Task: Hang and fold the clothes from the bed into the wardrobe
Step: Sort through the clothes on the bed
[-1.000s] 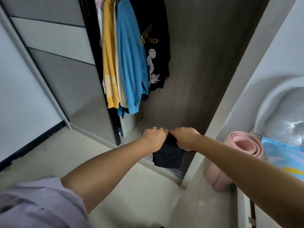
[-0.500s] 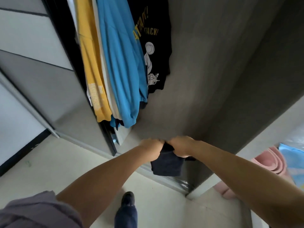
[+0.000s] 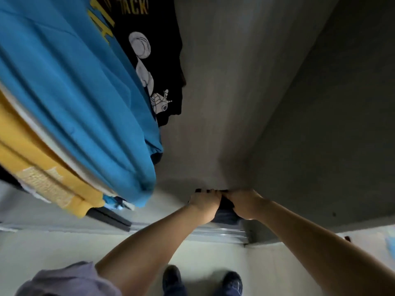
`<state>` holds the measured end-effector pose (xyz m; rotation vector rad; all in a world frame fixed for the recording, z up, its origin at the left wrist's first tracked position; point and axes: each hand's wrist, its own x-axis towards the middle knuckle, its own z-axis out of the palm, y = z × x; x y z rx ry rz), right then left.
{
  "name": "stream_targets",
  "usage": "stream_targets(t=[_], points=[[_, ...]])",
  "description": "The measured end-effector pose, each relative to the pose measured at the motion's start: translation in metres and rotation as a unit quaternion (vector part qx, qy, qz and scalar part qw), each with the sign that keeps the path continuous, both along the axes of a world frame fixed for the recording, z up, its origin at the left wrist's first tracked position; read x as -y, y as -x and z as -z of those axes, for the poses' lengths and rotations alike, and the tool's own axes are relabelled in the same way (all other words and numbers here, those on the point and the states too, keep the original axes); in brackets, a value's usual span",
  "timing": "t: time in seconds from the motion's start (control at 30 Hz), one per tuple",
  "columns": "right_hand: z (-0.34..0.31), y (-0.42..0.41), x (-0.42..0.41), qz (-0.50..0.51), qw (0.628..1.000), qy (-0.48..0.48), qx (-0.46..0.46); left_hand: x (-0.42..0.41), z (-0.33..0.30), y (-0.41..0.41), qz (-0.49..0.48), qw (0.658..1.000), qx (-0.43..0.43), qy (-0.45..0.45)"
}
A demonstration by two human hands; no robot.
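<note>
Both hands are extended forward into the open wardrobe (image 3: 235, 82). The left hand (image 3: 204, 202) and the right hand (image 3: 245, 205) sit side by side, knuckles nearly touching, fingers curled over the top edge of a folded dark navy garment (image 3: 225, 214). Each hand grips that garment, which shows between and just below the 2 hands, low at the wardrobe's grey back panel. Whether it rests on the wardrobe floor cannot be told.

Up and to the left of the left hand hang 3 visible garments: a black printed T-shirt (image 3: 158, 60) nearest the back panel, a blue shirt (image 3: 74, 82) in front of it, and a yellow garment (image 3: 32, 167) furthest left. The sliding-door track (image 3: 222, 232) runs just below the hands. Below that, on the pale floor (image 3: 53, 253), are 2 dark shoes (image 3: 172, 278). A lilac sleeve (image 3: 64, 280) covers the left upper arm.
</note>
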<state>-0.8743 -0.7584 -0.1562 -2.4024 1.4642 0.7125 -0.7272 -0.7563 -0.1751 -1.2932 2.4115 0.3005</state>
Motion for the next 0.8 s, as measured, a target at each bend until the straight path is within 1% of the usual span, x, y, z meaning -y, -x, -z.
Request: stream_targets(t=[0.07, 0.1, 0.2, 0.33, 0.43, 0.47, 0.57, 0.6, 0.73, 0.8], points=[[0.032, 0.015, 0.015, -0.001, 1.0, -0.017, -0.015, 0.014, 0.034, 0.016, 0.004, 1.0, -0.003, -0.023], [0.06, 0.024, 0.022, 0.009, 1.0, -0.026, -0.01, 0.021, 0.061, 0.027, 0.003, 0.999, -0.007, -0.033], [0.103, 0.042, 0.041, 0.022, 0.997, -0.069, -0.01, 0.037, 0.108, 0.044, -0.022, 0.997, -0.033, -0.065], [0.19, 0.072, 0.077, 0.035, 0.997, -0.072, -0.006, 0.078, 0.198, 0.08, -0.025, 0.996, -0.049, -0.069], [0.245, 0.089, 0.102, 0.053, 0.998, -0.043, -0.01, 0.107, 0.258, 0.103, -0.067, 0.993, -0.073, -0.057], [0.262, 0.095, 0.111, 0.065, 0.997, -0.03, -0.009, 0.117, 0.276, 0.111, -0.079, 0.993, -0.068, -0.049], [0.315, 0.118, 0.136, 0.092, 0.995, 0.025, -0.009, 0.148, 0.329, 0.136, -0.074, 0.997, -0.022, 0.005], [0.334, 0.126, 0.142, 0.095, 0.994, 0.048, -0.02, 0.155, 0.346, 0.144, -0.079, 0.996, -0.022, 0.017], [0.416, 0.149, 0.15, 0.134, 0.981, 0.128, -0.049, 0.167, 0.431, 0.165, -0.076, 0.989, -0.076, 0.101], [0.461, 0.156, 0.142, 0.139, 0.976, 0.158, -0.055, 0.161, 0.482, 0.172, -0.071, 0.986, -0.103, 0.114]])
